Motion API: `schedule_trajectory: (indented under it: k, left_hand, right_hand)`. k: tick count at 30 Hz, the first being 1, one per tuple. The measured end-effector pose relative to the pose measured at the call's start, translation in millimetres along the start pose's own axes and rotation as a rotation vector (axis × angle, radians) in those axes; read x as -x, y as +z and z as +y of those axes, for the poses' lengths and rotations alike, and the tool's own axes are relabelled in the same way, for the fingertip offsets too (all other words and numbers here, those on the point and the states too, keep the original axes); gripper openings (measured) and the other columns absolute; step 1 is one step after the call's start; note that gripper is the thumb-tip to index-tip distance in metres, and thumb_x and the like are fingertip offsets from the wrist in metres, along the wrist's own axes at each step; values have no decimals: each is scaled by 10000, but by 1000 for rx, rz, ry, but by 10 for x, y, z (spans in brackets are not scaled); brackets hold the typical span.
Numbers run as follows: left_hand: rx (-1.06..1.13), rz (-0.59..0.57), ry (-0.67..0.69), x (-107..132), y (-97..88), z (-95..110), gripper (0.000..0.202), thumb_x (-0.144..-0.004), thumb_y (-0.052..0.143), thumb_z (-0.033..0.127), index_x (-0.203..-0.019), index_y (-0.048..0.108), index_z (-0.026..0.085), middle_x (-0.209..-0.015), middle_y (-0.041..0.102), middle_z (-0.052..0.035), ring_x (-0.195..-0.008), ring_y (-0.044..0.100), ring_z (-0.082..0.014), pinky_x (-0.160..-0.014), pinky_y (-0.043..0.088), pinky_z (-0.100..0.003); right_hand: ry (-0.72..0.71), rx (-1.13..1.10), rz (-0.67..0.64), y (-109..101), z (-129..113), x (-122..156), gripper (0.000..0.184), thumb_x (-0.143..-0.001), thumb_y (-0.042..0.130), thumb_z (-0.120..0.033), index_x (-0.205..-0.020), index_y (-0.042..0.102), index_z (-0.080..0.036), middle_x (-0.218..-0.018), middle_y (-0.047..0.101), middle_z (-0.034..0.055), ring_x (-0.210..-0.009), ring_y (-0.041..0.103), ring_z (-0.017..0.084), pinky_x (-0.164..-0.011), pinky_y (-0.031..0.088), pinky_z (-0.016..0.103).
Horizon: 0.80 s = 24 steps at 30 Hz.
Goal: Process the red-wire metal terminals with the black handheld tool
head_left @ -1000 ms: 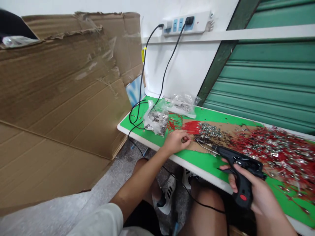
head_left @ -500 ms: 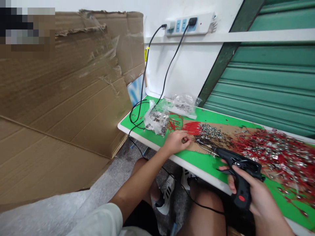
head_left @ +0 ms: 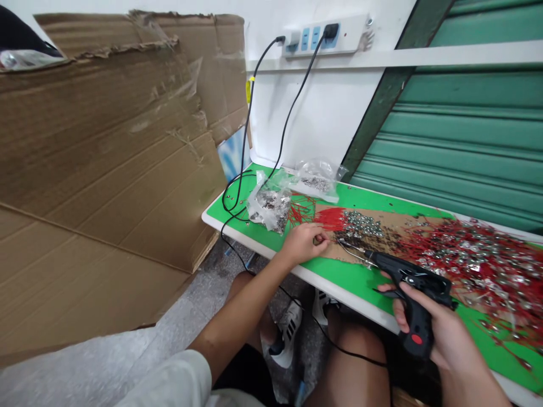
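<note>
My right hand is wrapped round the grip of a black soldering gun with a red button. Its thin metal tip points left to a spot on a brown cardboard sheet that lies on the green table. My left hand rests on the table just left of the tip, fingers pinched together on a small part too tiny to name. A bundle of red wires and a patch of small silver metal pieces lie just beyond the left hand.
A large heap of red wires with silver pieces covers the table's right side. Two clear plastic bags of metal parts sit at the left end. Black cables run up to a wall power strip. Big cardboard sheets stand left; a green shutter is behind.
Both hands and the soldering gun stay in place; only the view has shifted slightly.
</note>
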<state>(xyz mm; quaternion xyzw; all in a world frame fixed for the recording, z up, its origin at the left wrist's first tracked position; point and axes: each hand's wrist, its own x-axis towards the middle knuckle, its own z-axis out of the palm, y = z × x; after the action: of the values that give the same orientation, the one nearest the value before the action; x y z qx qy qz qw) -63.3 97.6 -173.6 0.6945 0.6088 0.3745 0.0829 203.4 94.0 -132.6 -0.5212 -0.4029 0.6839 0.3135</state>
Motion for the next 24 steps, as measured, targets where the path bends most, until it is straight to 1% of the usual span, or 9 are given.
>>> schedule_trajectory:
  k: [3,6,12,16,20,24]
  left_hand:
    - [-11,-11,-14,-2,-13,16,101,-847,642,242,-778,670,174,-794,686,-20,-780,624,-147,-748,477,-254]
    - [-16,-19,-24,-2,-18,23,101,-851,637,242,-782,670,176,-802,687,-19,-777,622,-145,-742,473,-250]
    - [-8,-1,-2,4,11,-4,91,-849,643,236,-786,661,172,-800,679,-18,-775,617,-138,-749,472,-243]
    - [-4,0,0,5,13,-6,100,-856,642,246,-792,663,171,-801,674,-15,-769,610,-137,-744,471,-244]
    - [1,6,6,11,2,6,92,-860,629,232,-805,673,172,-796,658,-16,-774,600,-138,-752,469,-247]
    - [-26,19,6,17,-5,7,99,-865,630,251,-815,679,182,-767,628,-18,-781,584,-150,-777,470,-264]
  right_hand:
    - [-22,-13,16,58,-30,60,399,-655,837,-447,-919,718,-172,-456,496,-9,-356,409,101,-292,320,168]
    - [-9,-24,17,82,-50,86,419,-666,827,-445,-956,714,-164,-465,495,-10,-356,394,106,-283,320,180]
    - [41,-5,-32,-28,-24,12,477,-650,846,-466,-993,705,-165,-462,504,-20,-360,424,121,-292,333,201]
    - [70,-15,-55,-67,-19,-21,450,-647,848,-473,-951,709,-172,-472,511,-21,-363,431,119,-308,338,208]
    - [83,-28,-16,-5,-66,-1,428,-614,845,-444,-916,721,-168,-469,514,-13,-356,420,115,-305,318,205]
    - [89,-25,4,46,-109,15,324,-638,791,-411,-856,731,-180,-446,482,-16,-349,385,113,-293,289,199]
